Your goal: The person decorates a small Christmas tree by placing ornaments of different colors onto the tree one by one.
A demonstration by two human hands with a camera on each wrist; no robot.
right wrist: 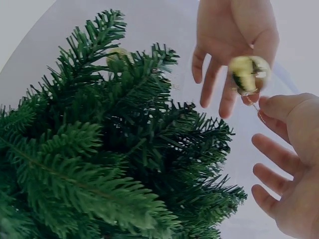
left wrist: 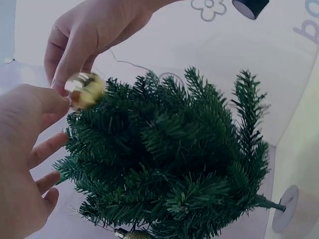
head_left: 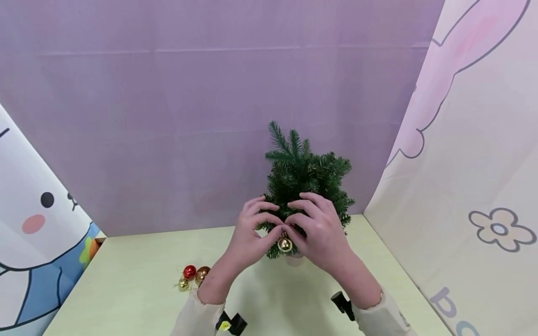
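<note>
A shiny gold ball ornament (head_left: 285, 244) hangs by a thin gold string in front of a small green Christmas tree (head_left: 311, 172). My left hand (head_left: 252, 233) and right hand (head_left: 322, 233) meet fingertip to fingertip just above the ball, each pinching at the string with thumb and forefinger. In the right wrist view the gold string (right wrist: 255, 108) runs from the ball to my right fingertips. The other fingers are spread and loosely bent. Partly covered by branches, a glittery gold ornament (left wrist: 135, 234) shows at the bottom of the left wrist view.
On the pale table (head_left: 126, 284), left of my left forearm, lie a red ball (head_left: 189, 272), a small gold ball (head_left: 183, 284) and a bronze ball (head_left: 202, 274). A purple cloth backdrop (head_left: 189, 116) stands behind the tree. Printed cloth panels border both sides.
</note>
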